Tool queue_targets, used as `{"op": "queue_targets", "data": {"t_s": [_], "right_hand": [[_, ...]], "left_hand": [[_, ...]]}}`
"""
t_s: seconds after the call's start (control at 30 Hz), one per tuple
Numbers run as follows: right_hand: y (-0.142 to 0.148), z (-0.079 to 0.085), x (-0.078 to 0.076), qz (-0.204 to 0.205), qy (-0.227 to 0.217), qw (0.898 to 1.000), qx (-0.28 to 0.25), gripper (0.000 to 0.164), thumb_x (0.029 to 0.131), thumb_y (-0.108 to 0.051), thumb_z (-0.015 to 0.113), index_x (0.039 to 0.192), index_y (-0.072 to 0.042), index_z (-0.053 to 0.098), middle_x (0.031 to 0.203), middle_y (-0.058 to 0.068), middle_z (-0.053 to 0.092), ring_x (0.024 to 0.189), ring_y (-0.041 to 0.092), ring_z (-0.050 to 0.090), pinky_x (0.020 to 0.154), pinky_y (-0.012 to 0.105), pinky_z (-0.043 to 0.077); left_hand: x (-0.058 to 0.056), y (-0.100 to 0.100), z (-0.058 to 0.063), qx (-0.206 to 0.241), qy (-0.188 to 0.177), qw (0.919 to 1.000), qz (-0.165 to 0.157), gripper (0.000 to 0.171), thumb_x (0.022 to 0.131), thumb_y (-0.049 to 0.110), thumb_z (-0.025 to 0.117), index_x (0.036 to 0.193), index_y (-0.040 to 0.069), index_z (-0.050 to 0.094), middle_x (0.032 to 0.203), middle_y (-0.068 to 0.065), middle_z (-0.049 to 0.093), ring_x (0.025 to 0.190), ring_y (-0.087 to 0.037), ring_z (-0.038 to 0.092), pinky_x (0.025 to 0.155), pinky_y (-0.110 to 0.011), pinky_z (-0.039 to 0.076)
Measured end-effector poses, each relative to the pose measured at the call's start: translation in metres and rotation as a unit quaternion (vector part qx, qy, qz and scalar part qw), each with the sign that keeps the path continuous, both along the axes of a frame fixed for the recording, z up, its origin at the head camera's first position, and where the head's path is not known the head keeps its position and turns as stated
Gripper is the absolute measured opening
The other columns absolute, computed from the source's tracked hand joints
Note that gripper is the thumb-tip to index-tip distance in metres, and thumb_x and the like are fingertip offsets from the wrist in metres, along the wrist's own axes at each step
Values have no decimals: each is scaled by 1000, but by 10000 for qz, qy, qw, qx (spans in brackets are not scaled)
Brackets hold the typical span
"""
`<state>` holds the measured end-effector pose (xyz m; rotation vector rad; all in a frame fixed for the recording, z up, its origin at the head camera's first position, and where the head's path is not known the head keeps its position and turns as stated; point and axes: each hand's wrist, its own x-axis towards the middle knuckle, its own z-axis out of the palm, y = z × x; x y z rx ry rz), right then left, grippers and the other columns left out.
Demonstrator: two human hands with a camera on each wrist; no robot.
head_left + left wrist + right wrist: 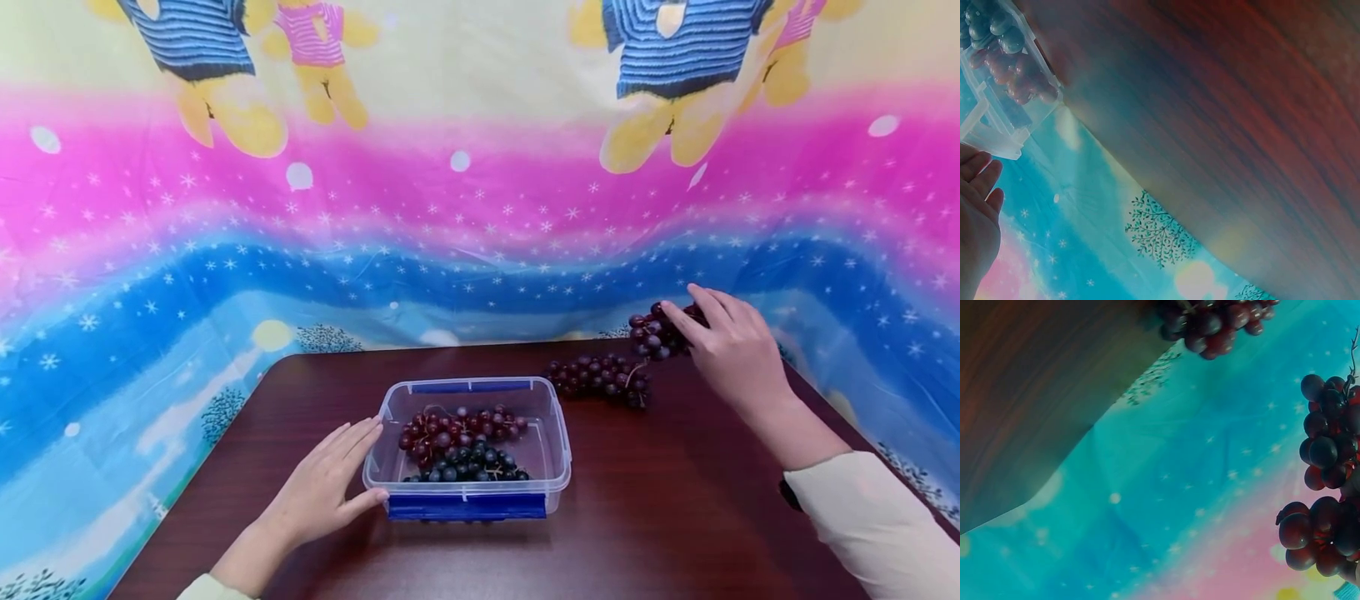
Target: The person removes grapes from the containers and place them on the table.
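Observation:
A clear plastic container with blue clips stands on the table, holding a bunch of red grapes and a bunch of dark, nearly black grapes. My left hand rests its straight fingers and thumb against the container's left side. At the right, my right hand grips a bunch of dark red grapes, raised over the back of the table; in the right wrist view these grapes hang at the right edge. Another bunch of dark red grapes lies on the table behind the container's right corner.
The dark brown wooden table has its back edge against a colourful printed cloth with bears and snowflakes. The cloth also runs along both sides of the table.

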<state>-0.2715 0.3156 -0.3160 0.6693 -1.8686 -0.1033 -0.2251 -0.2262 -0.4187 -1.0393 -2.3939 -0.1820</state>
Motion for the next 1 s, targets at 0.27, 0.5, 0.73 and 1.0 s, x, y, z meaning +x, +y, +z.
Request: {"op": "queue_targets", "data": {"t_s": [0.27,0.5,0.73,1.0], "right_hand": [[23,-13,-5,-454,-196,9986,-187,56,68,12,73,121,-8,68,121,30,58,101,50,58,80,64,49],[38,-26,-12,-692,-294,9964,-396,56,66,13,73,118,-7,69,118,31,59,100,50,57,79,64,49],[50,-38,-12,-1011,-700,9912,-495,60,63,13,76,120,-5,67,119,32,57,98,51,56,72,65,48],[61,-55,-18,-1288,-929,9845,-741,60,63,11,76,119,-6,67,119,33,55,96,53,54,70,66,47]], "left_hand": [[1,0,0,13,66,10000,-14,77,94,60,49,134,-5,53,139,-18,52,129,-33,47,117,-23,4],[0,0,1,13,132,9999,-62,78,94,61,47,134,-5,54,138,-19,52,128,-33,48,117,-24,5],[0,1,1,27,142,9999,-73,78,94,61,47,134,-5,53,139,-19,52,128,-34,48,117,-24,5],[0,0,-1,82,122,9998,-94,78,94,61,48,136,-5,52,140,-18,51,129,-33,47,117,-25,6]]}}
